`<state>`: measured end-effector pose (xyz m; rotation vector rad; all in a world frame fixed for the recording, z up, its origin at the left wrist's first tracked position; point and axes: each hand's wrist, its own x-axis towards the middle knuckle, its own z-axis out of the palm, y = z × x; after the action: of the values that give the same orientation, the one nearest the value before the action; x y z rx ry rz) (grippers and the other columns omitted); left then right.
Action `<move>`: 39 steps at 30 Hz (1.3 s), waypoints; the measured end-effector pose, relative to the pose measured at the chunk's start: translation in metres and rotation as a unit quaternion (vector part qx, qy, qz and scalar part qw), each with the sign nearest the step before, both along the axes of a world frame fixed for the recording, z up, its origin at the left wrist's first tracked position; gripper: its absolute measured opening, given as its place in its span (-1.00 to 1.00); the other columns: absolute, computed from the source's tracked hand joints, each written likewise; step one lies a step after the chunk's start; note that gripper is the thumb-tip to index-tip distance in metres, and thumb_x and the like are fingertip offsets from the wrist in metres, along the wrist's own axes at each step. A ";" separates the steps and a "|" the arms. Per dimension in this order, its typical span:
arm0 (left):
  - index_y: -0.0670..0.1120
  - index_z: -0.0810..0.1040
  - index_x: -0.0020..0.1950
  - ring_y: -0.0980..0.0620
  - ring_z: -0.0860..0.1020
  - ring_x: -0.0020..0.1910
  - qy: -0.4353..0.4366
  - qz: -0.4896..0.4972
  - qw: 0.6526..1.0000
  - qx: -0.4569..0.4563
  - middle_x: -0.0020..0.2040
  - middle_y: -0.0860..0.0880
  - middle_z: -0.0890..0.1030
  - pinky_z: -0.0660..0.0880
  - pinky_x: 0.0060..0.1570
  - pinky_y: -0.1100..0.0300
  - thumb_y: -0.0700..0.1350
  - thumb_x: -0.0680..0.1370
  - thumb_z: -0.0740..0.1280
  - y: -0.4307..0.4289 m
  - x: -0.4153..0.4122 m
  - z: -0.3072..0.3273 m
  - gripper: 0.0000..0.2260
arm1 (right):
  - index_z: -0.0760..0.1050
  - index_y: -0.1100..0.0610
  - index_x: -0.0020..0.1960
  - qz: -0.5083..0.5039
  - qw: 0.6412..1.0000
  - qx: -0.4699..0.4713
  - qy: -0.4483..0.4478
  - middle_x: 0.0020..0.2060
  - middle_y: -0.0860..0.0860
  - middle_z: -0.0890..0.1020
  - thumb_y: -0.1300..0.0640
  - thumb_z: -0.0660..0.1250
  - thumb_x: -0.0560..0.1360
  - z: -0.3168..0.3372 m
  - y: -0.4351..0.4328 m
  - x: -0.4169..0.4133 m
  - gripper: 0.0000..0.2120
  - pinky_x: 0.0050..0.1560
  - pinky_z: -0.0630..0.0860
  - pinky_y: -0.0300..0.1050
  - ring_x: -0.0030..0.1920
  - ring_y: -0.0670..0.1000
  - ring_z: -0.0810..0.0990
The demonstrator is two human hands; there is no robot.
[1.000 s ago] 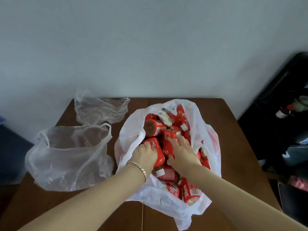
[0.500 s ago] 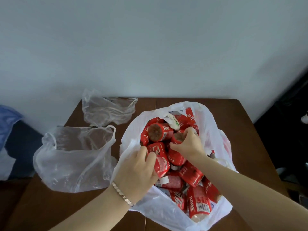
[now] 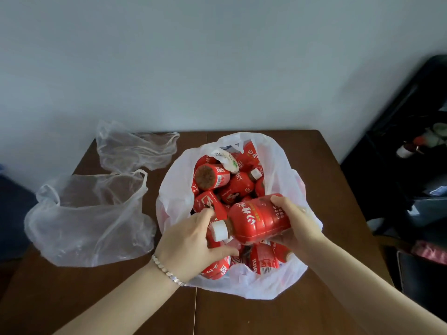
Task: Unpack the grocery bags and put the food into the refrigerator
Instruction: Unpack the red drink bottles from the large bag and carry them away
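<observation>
White bag (image 3: 285, 170) open on brown worktop (image 3: 314, 310), packed with red bottles. Right hand (image 3: 296, 223) closed round base of one bottle (image 3: 256, 220), lying sideways above the pile, white cap (image 3: 219, 230) pointing left. Left hand (image 3: 191, 240) at the cap end, fingers curled over a second bottle (image 3: 215, 269) near bag's front edge; grip unclear. Two clear bags (image 3: 89, 213) lie slack on worktop, left of the white bag
</observation>
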<state>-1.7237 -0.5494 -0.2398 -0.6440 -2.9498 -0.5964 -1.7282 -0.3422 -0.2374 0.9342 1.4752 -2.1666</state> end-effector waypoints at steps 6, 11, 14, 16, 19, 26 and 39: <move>0.01 0.35 -0.09 0.20 0.53 -0.48 0.078 -0.088 0.993 0.021 -0.39 0.11 0.56 0.26 -0.47 0.54 0.39 0.48 0.00 -0.011 0.016 0.005 -0.53 | 0.37 0.15 0.06 0.044 0.974 -0.161 -0.152 -0.01 0.22 0.55 -0.03 0.42 0.29 -0.008 -0.030 0.018 -0.55 -0.23 0.62 0.13 -0.07 0.22 0.59; -0.05 0.47 -0.29 0.19 0.46 -0.57 0.091 -0.060 0.994 0.007 -0.49 0.12 0.49 0.25 -0.59 0.49 0.26 0.40 0.22 -0.029 0.023 0.005 -0.62 | 0.41 0.09 0.02 0.164 0.977 -0.029 -0.133 0.01 0.14 0.56 -0.14 0.31 0.47 -0.036 -0.052 0.009 -0.69 0.06 0.58 0.12 0.00 0.17 0.60; -0.02 0.46 -0.30 0.17 0.43 -0.63 0.067 -0.018 0.996 -0.051 -0.55 0.10 0.46 -0.01 -0.48 0.59 0.27 0.34 0.19 -0.040 0.021 0.003 -0.64 | 0.49 0.08 0.09 0.243 0.938 0.247 -0.001 0.03 0.06 0.58 0.03 0.24 0.53 -0.067 -0.068 -0.003 -0.80 0.15 0.54 0.03 -0.01 0.03 0.57; 0.00 0.47 -0.31 0.15 0.44 -0.65 0.048 0.002 0.996 -0.075 -0.57 0.09 0.46 -0.08 -0.50 0.57 0.29 0.32 0.17 -0.047 0.021 0.000 -0.63 | 0.31 0.12 0.37 0.272 0.898 0.344 0.034 0.22 0.11 0.51 0.08 0.24 0.50 -0.081 -0.081 -0.011 -0.54 0.17 0.50 -0.05 0.13 0.08 0.54; 0.01 0.47 -0.33 0.16 0.42 -0.66 0.041 0.023 0.994 -0.095 -0.58 0.10 0.44 -0.15 -0.54 0.54 0.30 0.33 0.14 -0.052 0.020 -0.003 -0.63 | 0.15 0.17 0.43 0.287 0.870 0.401 0.019 0.24 0.12 0.50 0.06 0.27 0.53 -0.095 -0.094 -0.020 -0.45 0.06 0.48 -0.09 0.18 0.14 0.54; 0.02 0.57 -0.16 0.20 0.52 -0.57 0.030 0.026 0.997 -0.070 -0.47 0.17 0.55 0.27 -0.57 0.52 0.30 0.35 0.14 -0.065 0.018 -0.002 -0.59 | 0.22 0.14 0.23 0.280 0.845 0.450 0.064 -0.14 -0.03 0.52 0.00 0.32 0.52 -0.099 -0.089 -0.014 -0.58 -0.15 0.49 -0.18 -0.13 0.01 0.56; 0.03 0.51 -0.24 0.15 0.48 -0.61 0.015 0.029 0.994 -0.109 -0.52 0.12 0.51 0.06 -0.53 0.55 0.33 0.34 0.13 -0.036 0.023 0.025 -0.60 | 0.45 -0.01 -0.01 0.291 0.732 0.574 0.225 -0.24 -0.08 0.62 -0.17 0.30 0.45 -0.001 -0.040 0.000 -0.74 -0.23 0.57 -0.10 -0.23 -0.05 0.60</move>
<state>-1.7009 -0.5858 -0.2148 -0.5744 -3.0174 -0.2595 -1.7284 -0.3824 -0.2387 0.0612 2.9226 -0.8644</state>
